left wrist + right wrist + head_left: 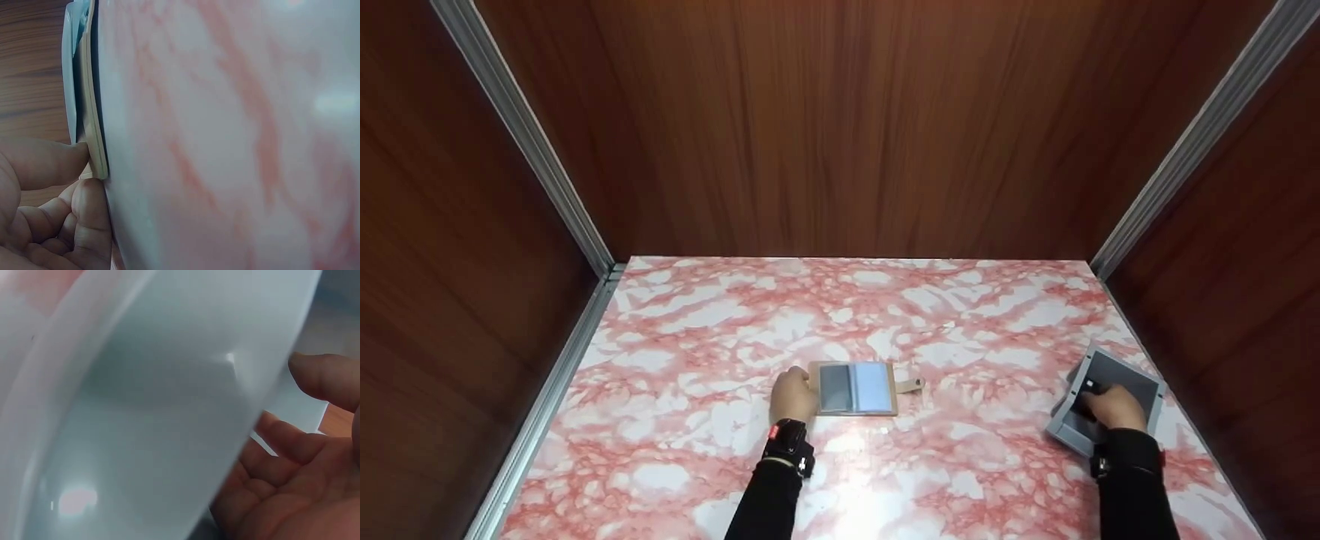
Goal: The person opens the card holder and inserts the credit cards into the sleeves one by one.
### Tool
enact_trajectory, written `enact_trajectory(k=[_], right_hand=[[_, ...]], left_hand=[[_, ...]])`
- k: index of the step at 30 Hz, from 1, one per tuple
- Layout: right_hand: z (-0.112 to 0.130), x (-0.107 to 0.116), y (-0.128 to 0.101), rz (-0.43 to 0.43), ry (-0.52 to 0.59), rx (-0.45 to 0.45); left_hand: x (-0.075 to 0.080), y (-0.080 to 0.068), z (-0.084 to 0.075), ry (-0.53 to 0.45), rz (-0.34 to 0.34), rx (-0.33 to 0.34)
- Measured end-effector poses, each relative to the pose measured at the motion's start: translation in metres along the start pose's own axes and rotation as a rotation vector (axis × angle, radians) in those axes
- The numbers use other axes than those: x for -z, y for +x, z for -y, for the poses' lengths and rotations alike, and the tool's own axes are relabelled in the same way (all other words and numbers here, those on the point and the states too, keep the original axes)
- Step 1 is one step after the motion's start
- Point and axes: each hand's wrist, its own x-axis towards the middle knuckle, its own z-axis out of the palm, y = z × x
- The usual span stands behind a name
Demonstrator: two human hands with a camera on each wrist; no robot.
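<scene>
Lying partly inside a grey box (1126, 369) at the right, the right hand (1117, 409) has its thumb apart from its fingers; whether it grips anything cannot be told. Near the middle of the table (960, 465), the left hand (793, 395) pinches the left edge of an opened card holder (872, 388). Its strap (910, 385) points right. A wooden panel (840, 135) rises at the far side.

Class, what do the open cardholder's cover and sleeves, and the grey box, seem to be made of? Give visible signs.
Cover: perhaps leather or imitation leather, matt; tan with layered edges.
Sleeves: probably soft plastic, fairly glossy; thin and filmy.
Box: likely hard plastic, smooth; bright highlights on a grey surface.
</scene>
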Motion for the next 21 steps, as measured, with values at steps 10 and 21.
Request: enact_trajectory(k=[10,21], right_hand=[[-0.0021,-0.0011,0.0015,-0.023,0.060,-0.004],[-0.0035,-0.0016,0.0016,-0.043,0.133,-0.028]], left_hand=[[0.0006,-0.0002,-0.0006,0.001,0.007,0.007],[0.0003,0.0001,-0.0016,-0.002,0.007,0.018]])
